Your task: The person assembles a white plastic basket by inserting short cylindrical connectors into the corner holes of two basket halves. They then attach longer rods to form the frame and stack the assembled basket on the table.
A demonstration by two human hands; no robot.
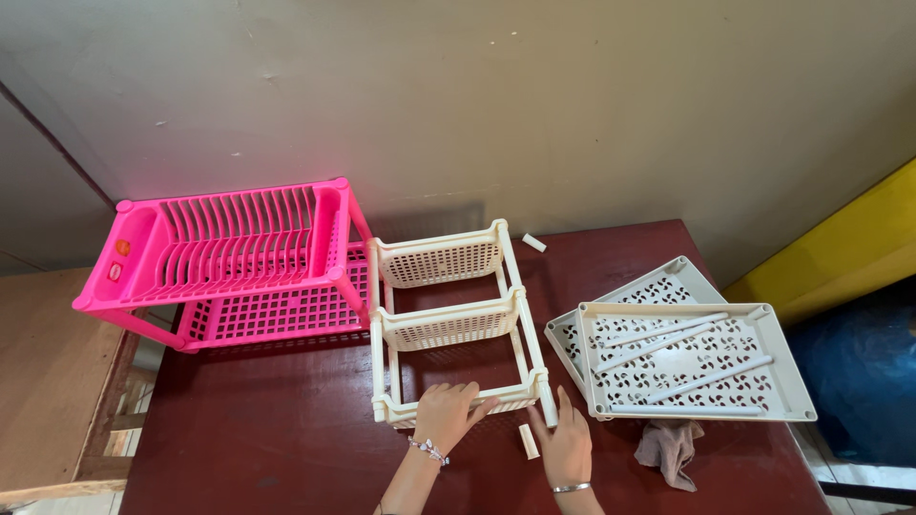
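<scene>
A cream plastic rack [448, 329] with perforated shelves lies on its side on the dark red table [258, 429]. My left hand [446, 413] rests on its nearest shelf edge, fingers curled over the rim. My right hand [567, 444] lies flat on the table by the rack's near right corner post, fingers apart, holding nothing. A short cream connector piece [528, 442] lies on the table between my two hands.
A pink two-tier dish rack [229, 262] stands at the table's left end. Two cream perforated trays [692, 362] are stacked at the right, with several white tubes on top. A crumpled cloth [671, 450] lies below them. Another small cream piece [534, 242] sits near the wall.
</scene>
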